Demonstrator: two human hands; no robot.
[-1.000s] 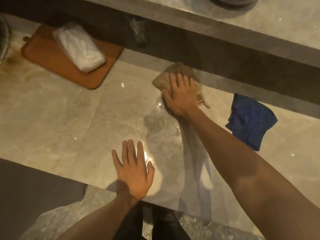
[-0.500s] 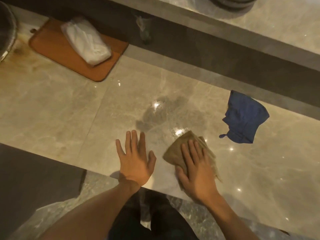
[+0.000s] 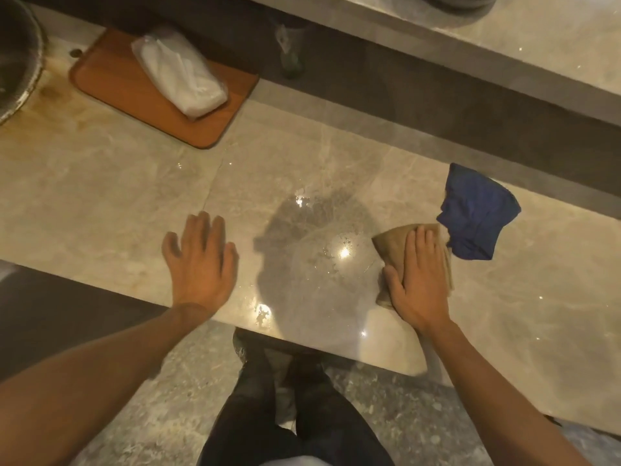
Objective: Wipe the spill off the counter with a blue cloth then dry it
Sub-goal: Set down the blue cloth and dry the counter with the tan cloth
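A crumpled blue cloth (image 3: 477, 213) lies on the beige marble counter (image 3: 100, 196) at the right, with no hand on it. My right hand (image 3: 418, 284) presses flat on a tan cloth (image 3: 391, 243) just left of the blue one, and the two cloths touch at their edges. A wet, glistening patch (image 3: 319, 250) with small droplets spreads over the counter between my hands. My left hand (image 3: 198, 267) rests flat on the counter near its front edge, fingers spread and slightly blurred, holding nothing.
A wooden board (image 3: 134, 95) carrying a white plastic-wrapped packet (image 3: 178, 75) sits at the back left. A metal bowl (image 3: 16, 62) shows at the far left edge. A raised marble ledge (image 3: 504, 38) runs behind the counter. My legs stand below the front edge.
My right hand dragged the tan cloth from the far side of the wet patch toward the front edge, then right until it is against the blue cloth. My left hand shifted slightly left.
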